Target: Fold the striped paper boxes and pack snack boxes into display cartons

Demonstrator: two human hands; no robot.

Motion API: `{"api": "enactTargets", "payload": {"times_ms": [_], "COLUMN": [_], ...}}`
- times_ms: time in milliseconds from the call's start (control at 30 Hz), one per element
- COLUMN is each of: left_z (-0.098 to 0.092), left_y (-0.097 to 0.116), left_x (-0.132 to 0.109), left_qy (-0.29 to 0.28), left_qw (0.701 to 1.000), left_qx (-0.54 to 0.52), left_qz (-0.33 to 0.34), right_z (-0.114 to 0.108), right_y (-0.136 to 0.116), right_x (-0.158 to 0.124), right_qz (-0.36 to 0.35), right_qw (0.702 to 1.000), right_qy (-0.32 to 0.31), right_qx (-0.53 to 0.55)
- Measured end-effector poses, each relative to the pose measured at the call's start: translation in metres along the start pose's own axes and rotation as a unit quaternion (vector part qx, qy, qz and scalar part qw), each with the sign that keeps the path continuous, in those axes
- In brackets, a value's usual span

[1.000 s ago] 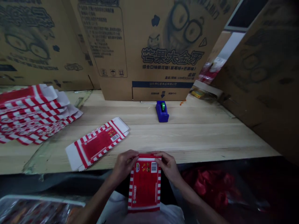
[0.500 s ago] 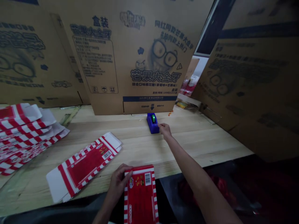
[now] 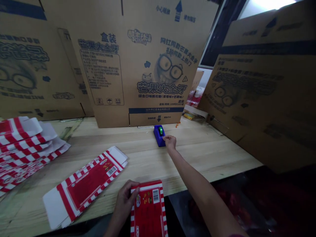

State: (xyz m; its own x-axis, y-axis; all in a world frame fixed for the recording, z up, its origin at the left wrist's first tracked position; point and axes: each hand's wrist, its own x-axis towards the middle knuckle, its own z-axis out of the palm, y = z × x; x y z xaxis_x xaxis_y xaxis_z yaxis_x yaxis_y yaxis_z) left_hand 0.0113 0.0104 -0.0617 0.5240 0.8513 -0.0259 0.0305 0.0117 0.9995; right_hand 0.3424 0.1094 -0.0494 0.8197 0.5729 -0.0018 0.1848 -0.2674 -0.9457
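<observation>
My left hand [image 3: 126, 200] grips the upper left edge of a red-and-white striped carton [image 3: 149, 210], thumb on its printed face. A barcode and small food pictures show near its upper end. The carton's lower part runs out of view. My right hand [image 3: 170, 141] reaches forward to a blue tape dispenser [image 3: 158, 140] holding a green roll of tape [image 3: 160, 130]. Its fingers are pinched together at the dispenser's front right edge; any tape between them is too small to make out.
A flat striped carton [image 3: 87, 186] lies on the wooden table [image 3: 138, 158] to the left. Beyond it, several more are stacked [image 3: 24, 154]. Large brown cardboard boxes [image 3: 98, 108] stand along the back, and another [image 3: 247, 98] on the right.
The view has tilted up a little, so the table things sit lower in the picture. My right hand stays pinched at the dispenser, slightly shifted; my left hand still holds the carton.
</observation>
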Motion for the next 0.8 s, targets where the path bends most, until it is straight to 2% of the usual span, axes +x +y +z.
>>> {"api": "enactTargets", "payload": {"times_ms": [300, 567, 667, 800], "left_z": [0.000, 0.004, 0.005, 0.006], "left_y": [0.002, 0.010, 0.013, 0.014], "left_x": [-0.001, -0.002, -0.002, -0.002], "left_qy": [-0.008, -0.005, -0.007, 0.007], "left_qw": [0.999, 0.998, 0.997, 0.997], "left_qx": [-0.014, -0.027, -0.023, -0.025], "left_qz": [-0.039, -0.057, -0.067, -0.071], "right_z": [-0.002, -0.017, -0.016, -0.022], "right_y": [-0.005, 0.023, 0.027, 0.020], "right_x": [-0.006, -0.052, -0.054, -0.053], "right_qz": [0.066, -0.013, -0.030, -0.036], "right_qw": [0.992, 0.986, 0.987, 0.989], "right_qy": [0.003, 0.036, 0.046, 0.038], "right_qx": [0.103, 0.161, 0.151, 0.135]}}
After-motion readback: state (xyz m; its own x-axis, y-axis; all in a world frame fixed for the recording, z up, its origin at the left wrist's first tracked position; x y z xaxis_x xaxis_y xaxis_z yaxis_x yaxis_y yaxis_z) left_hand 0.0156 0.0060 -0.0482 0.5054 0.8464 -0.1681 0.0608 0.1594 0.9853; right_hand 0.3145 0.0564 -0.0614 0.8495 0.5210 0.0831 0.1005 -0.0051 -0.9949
